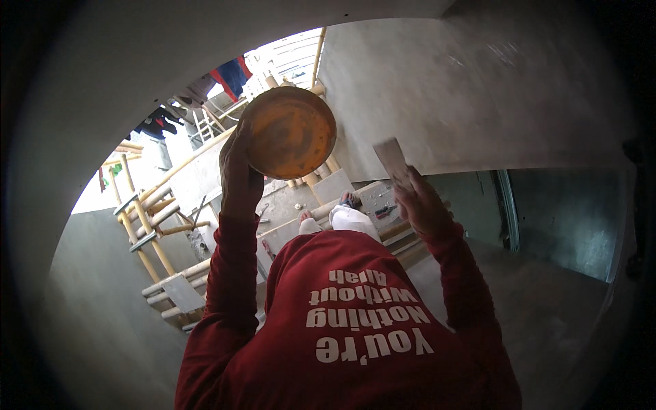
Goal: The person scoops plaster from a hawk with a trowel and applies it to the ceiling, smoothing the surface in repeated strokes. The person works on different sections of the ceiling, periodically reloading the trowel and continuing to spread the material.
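Observation:
My left hand [239, 171] grips the left side of a round orange bowl [290, 133], raised in front of me. Its inside faces me and carries dull, darker smears. To the right, my right hand [420, 201] is closed on a flat scraper [391, 157], whose broad pale blade points up and left. The scraper's handle is mostly hidden in my fingers. Bowl and scraper are apart, and the blade touches nothing that I can see.
Grey plastered wall [478, 96] rises on the right. Below me are bamboo scaffold poles [154, 239] and boards [183, 292], with my feet [348, 199] on them. A dark tool [385, 212] lies by my foot. Clothes [232, 76] hang beyond the bright opening at left.

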A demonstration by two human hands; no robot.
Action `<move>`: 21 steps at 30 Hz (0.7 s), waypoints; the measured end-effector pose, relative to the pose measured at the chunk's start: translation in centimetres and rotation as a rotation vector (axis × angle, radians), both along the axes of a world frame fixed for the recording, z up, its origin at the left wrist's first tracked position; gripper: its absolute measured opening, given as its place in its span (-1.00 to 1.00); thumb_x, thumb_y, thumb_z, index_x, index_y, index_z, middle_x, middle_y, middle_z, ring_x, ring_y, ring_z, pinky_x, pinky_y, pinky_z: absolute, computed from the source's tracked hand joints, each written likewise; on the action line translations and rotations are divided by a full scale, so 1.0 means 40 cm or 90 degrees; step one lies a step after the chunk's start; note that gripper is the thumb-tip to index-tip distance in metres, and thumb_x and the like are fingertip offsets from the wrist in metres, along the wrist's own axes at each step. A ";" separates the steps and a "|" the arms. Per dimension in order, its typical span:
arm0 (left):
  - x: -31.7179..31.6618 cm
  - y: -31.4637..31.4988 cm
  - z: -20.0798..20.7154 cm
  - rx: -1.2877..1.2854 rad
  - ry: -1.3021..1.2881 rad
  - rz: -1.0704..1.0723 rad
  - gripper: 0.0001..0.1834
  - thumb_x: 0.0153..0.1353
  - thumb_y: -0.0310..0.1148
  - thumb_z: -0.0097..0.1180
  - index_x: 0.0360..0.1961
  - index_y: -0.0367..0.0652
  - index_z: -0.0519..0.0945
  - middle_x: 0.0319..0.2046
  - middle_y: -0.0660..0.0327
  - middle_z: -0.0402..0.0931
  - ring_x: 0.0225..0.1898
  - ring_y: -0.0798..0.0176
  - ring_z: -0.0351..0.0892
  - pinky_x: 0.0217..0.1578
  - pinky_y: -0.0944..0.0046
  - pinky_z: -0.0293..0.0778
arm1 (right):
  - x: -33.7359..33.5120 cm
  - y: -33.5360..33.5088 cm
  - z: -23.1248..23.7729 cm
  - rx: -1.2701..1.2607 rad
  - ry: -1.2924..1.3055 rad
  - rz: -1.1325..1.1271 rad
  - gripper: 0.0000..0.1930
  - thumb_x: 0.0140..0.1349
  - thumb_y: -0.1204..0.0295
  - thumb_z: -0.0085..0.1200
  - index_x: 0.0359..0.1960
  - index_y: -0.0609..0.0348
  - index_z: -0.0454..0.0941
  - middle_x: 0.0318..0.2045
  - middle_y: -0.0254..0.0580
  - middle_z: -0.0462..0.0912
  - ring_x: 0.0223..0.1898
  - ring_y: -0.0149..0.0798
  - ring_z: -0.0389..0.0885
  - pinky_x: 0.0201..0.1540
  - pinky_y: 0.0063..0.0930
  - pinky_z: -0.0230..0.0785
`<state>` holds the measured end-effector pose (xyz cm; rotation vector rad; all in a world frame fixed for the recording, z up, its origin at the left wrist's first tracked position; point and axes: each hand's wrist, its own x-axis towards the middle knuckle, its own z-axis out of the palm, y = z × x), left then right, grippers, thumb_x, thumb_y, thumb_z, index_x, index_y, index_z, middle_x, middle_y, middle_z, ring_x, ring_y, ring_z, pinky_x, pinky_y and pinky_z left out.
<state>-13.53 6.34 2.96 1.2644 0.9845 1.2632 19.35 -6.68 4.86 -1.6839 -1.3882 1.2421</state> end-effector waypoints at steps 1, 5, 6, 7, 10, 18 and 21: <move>0.011 0.000 0.000 0.044 0.071 0.005 -0.56 0.58 -0.27 -0.15 0.27 -0.41 0.45 0.10 -0.05 0.60 0.07 0.18 0.64 0.11 0.19 0.52 | -0.029 0.030 0.029 0.129 -0.067 0.052 -0.62 0.47 0.38 0.01 0.25 0.26 0.38 -0.43 -0.24 0.48 -0.52 -0.39 0.41 -0.44 -0.40 0.37; 0.052 -0.018 -0.015 0.154 0.239 0.044 -0.62 0.57 -0.35 -0.13 0.26 -0.37 0.45 0.07 -0.08 0.63 0.06 0.14 0.66 0.10 0.17 0.54 | -0.146 0.093 0.099 0.365 -0.333 0.179 -0.31 0.32 0.57 0.12 0.50 -0.06 0.26 -0.36 -0.08 0.46 -0.40 -0.09 0.51 -0.34 -0.22 0.45; 0.053 -0.020 -0.022 0.150 0.214 0.041 -0.63 0.56 -0.38 -0.11 0.25 -0.35 0.46 0.06 -0.08 0.64 0.06 0.13 0.67 0.09 0.17 0.55 | -0.160 0.098 0.103 0.373 -0.387 0.169 -0.30 0.30 0.58 0.12 0.49 -0.08 0.27 -0.36 -0.09 0.47 -0.40 -0.09 0.52 -0.34 -0.21 0.46; 0.053 -0.023 -0.031 0.146 0.189 0.041 -0.65 0.54 -0.41 -0.10 0.25 -0.34 0.47 0.05 -0.07 0.64 0.05 0.12 0.68 0.08 0.16 0.56 | -0.175 0.101 0.097 0.379 -0.441 0.174 -0.28 0.27 0.59 0.13 0.49 -0.09 0.28 -0.36 -0.10 0.48 -0.39 -0.08 0.53 -0.33 -0.20 0.48; 0.035 -0.035 -0.063 0.041 0.106 0.012 -0.63 0.46 -0.53 -0.02 0.26 -0.26 0.47 0.05 -0.09 0.64 0.06 0.06 0.68 0.07 0.14 0.57 | -0.173 0.085 0.053 0.377 -0.489 0.182 -0.24 0.20 0.62 0.14 0.48 -0.11 0.30 -0.34 -0.13 0.51 -0.38 -0.08 0.56 -0.31 -0.19 0.51; -0.021 -0.021 -0.043 -0.088 -0.153 0.097 -0.53 0.52 -0.22 -0.03 0.25 -0.38 0.48 0.08 0.02 0.61 0.07 0.14 0.64 0.13 0.16 0.53 | -0.023 -0.074 -0.120 0.059 -0.602 0.229 -0.31 0.28 0.50 0.12 0.46 -0.29 0.33 -0.30 0.01 0.55 -0.26 0.05 0.64 -0.19 -0.07 0.55; -0.056 -0.005 0.008 -0.068 -0.203 0.117 -0.50 0.50 -0.18 0.01 0.26 -0.38 0.48 0.07 0.05 0.61 0.10 0.23 0.62 0.16 0.22 0.51 | 0.021 -0.070 -0.119 0.035 -0.458 0.155 -0.39 0.36 0.46 0.07 0.47 -0.08 0.31 -0.24 0.12 0.65 -0.23 0.14 0.67 -0.15 -0.08 0.56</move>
